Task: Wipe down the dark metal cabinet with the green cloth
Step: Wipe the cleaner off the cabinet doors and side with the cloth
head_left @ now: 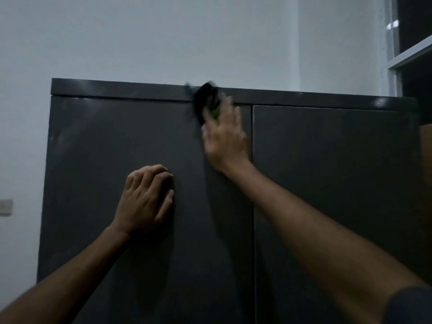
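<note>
Our left hand [146, 197] nearest, braced on left door of tall dark grey metal cabinet [327, 183], fingers [152, 175] loosely curled, holding nothing. Further up, our right hand [224, 134] grips bunched green cloth [208, 99], fingers wrapped round it; cloth blurred, looks mostly dark. Cloth pressed at top edge of left door, just left of centre seam, beneath top trim. We judge unwiped door front lies below and left of cloth.
</note>
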